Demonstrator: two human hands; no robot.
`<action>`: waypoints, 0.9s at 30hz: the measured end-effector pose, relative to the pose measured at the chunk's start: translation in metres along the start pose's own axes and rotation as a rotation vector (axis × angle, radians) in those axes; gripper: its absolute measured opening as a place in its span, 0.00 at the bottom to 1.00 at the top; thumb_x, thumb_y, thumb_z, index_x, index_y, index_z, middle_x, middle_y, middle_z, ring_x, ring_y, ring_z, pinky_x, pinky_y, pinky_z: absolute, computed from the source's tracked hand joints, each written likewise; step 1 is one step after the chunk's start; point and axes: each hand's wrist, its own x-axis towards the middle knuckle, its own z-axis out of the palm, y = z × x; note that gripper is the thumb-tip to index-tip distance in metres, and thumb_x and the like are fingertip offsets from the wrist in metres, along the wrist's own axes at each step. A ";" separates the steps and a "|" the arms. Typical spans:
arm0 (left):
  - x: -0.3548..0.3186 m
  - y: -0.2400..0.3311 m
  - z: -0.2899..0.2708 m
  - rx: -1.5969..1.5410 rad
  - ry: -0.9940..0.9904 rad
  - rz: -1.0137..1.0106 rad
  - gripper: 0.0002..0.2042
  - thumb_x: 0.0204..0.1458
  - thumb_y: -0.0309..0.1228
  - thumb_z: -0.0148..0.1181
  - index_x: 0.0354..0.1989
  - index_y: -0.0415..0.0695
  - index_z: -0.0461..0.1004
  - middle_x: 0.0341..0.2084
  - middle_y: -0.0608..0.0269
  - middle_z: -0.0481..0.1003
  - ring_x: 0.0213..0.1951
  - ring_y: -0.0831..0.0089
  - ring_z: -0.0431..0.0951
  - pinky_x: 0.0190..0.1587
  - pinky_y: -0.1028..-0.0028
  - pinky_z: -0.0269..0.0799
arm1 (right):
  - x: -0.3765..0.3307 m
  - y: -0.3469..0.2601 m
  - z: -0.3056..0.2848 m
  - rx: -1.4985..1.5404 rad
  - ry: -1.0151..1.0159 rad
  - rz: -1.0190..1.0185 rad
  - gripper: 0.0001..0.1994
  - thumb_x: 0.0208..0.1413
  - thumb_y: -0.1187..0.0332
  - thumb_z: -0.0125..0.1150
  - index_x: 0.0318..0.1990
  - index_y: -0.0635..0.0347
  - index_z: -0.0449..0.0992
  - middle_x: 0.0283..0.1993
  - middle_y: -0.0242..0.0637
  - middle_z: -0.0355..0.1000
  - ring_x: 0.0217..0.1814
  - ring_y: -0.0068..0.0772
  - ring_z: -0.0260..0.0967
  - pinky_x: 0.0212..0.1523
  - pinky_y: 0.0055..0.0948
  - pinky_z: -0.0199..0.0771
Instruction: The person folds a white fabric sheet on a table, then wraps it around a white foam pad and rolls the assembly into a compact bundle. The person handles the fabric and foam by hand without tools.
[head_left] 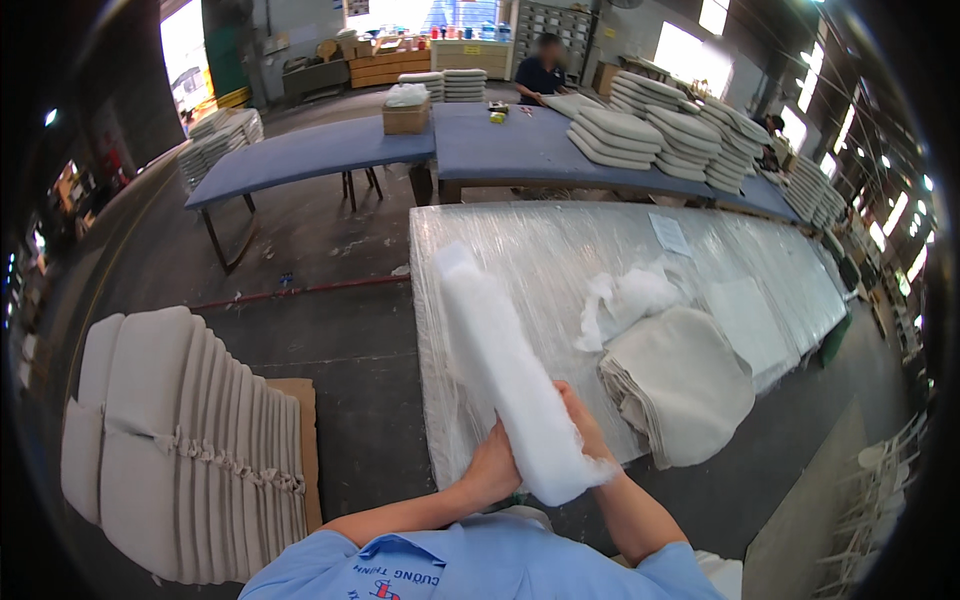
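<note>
A thick white cushion pad wrapped in fluffy batting (510, 370) stands on edge between my hands, its far end tilted up and to the left over the plastic-covered table (440, 400). My left hand (493, 462) grips its left side near the close end. On the other side my right hand (583, 425) is closed against it, its fingers partly hidden by the pad. A loose tuft hangs by my right wrist. Right of the pad lies a stack of beige fabric covers (690, 385), with a heap of loose white batting (635, 295) behind it.
Finished beige cushions (200, 430) stand in a long row on the floor at left. Beyond my table is a blue-topped table (510, 150) with cushion stacks (615, 135) and a cardboard box (405, 118). A co-worker (540, 75) is behind it. White chair frames (870, 480) stand at right.
</note>
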 end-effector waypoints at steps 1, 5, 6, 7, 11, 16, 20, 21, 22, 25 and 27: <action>-0.006 -0.012 0.009 0.000 0.022 -0.052 0.30 0.58 0.37 0.67 0.66 0.39 0.65 0.60 0.41 0.73 0.63 0.51 0.74 0.64 0.60 0.69 | 0.001 0.006 -0.004 -0.032 0.031 0.094 0.31 0.72 0.44 0.53 0.66 0.64 0.67 0.62 0.36 0.72 0.64 0.27 0.69 0.67 0.32 0.69; -0.006 -0.021 0.028 0.071 0.013 -0.070 0.30 0.59 0.37 0.65 0.67 0.39 0.65 0.61 0.43 0.72 0.64 0.53 0.72 0.65 0.61 0.68 | 0.003 0.024 -0.031 0.143 -0.047 0.054 0.30 0.74 0.44 0.48 0.66 0.64 0.68 0.60 0.34 0.74 0.62 0.24 0.70 0.64 0.32 0.70; -0.003 -0.023 0.029 0.090 -0.010 -0.067 0.32 0.58 0.38 0.66 0.68 0.39 0.63 0.62 0.42 0.72 0.65 0.52 0.72 0.65 0.61 0.69 | 0.006 0.026 -0.040 0.063 -0.065 0.035 0.30 0.75 0.44 0.46 0.66 0.64 0.67 0.60 0.34 0.74 0.62 0.24 0.70 0.64 0.32 0.69; 0.005 -0.026 0.023 0.109 -0.043 -0.089 0.35 0.56 0.40 0.67 0.69 0.39 0.60 0.62 0.40 0.71 0.65 0.49 0.72 0.64 0.59 0.70 | 0.013 0.025 -0.041 -0.017 -0.104 0.018 0.30 0.75 0.44 0.45 0.66 0.63 0.67 0.60 0.34 0.74 0.63 0.24 0.69 0.65 0.33 0.69; 0.004 -0.026 0.014 0.158 -0.078 -0.125 0.38 0.55 0.39 0.68 0.71 0.39 0.57 0.61 0.39 0.71 0.65 0.47 0.72 0.64 0.57 0.70 | 0.019 0.016 -0.046 -0.123 -0.102 0.101 0.30 0.76 0.44 0.42 0.65 0.64 0.70 0.61 0.36 0.74 0.64 0.28 0.69 0.67 0.35 0.65; 0.000 -0.030 0.007 0.206 0.004 -0.146 0.37 0.57 0.34 0.65 0.73 0.40 0.55 0.63 0.38 0.70 0.64 0.46 0.73 0.64 0.57 0.70 | 0.025 -0.038 -0.027 -0.493 -0.140 0.023 0.33 0.71 0.42 0.51 0.63 0.67 0.72 0.59 0.45 0.77 0.63 0.41 0.73 0.65 0.38 0.68; 0.002 -0.025 -0.011 0.197 0.012 -0.226 0.36 0.59 0.31 0.62 0.75 0.42 0.54 0.61 0.39 0.72 0.58 0.46 0.77 0.59 0.57 0.74 | 0.013 -0.089 0.017 -1.086 -0.108 -0.033 0.35 0.61 0.44 0.65 0.62 0.68 0.72 0.56 0.55 0.77 0.57 0.57 0.77 0.58 0.43 0.74; 0.005 -0.022 -0.017 0.214 -0.017 -0.248 0.33 0.59 0.31 0.61 0.73 0.41 0.57 0.59 0.40 0.74 0.56 0.46 0.79 0.57 0.57 0.75 | 0.011 -0.090 0.020 -1.137 -0.091 -0.060 0.35 0.59 0.45 0.68 0.62 0.67 0.72 0.55 0.57 0.77 0.56 0.59 0.77 0.56 0.44 0.75; 0.013 -0.010 -0.024 0.223 -0.066 -0.261 0.31 0.59 0.30 0.61 0.71 0.41 0.61 0.57 0.41 0.76 0.53 0.46 0.80 0.55 0.58 0.76 | 0.006 -0.090 0.018 -1.194 -0.052 -0.076 0.36 0.57 0.46 0.70 0.62 0.67 0.72 0.55 0.58 0.77 0.54 0.61 0.77 0.54 0.45 0.76; 0.025 -0.002 -0.065 0.265 -0.043 -0.134 0.21 0.59 0.27 0.62 0.61 0.40 0.73 0.49 0.46 0.81 0.47 0.55 0.84 0.49 0.61 0.79 | 0.002 -0.082 0.015 -1.077 0.043 -0.039 0.34 0.57 0.50 0.71 0.62 0.66 0.71 0.55 0.57 0.78 0.54 0.60 0.78 0.54 0.43 0.76; 0.038 0.002 -0.099 0.310 0.042 0.044 0.16 0.59 0.25 0.63 0.55 0.40 0.78 0.47 0.49 0.82 0.46 0.59 0.85 0.48 0.62 0.80 | 0.000 -0.080 0.015 -1.036 0.082 -0.004 0.31 0.59 0.52 0.70 0.63 0.64 0.72 0.53 0.56 0.79 0.53 0.56 0.79 0.53 0.42 0.76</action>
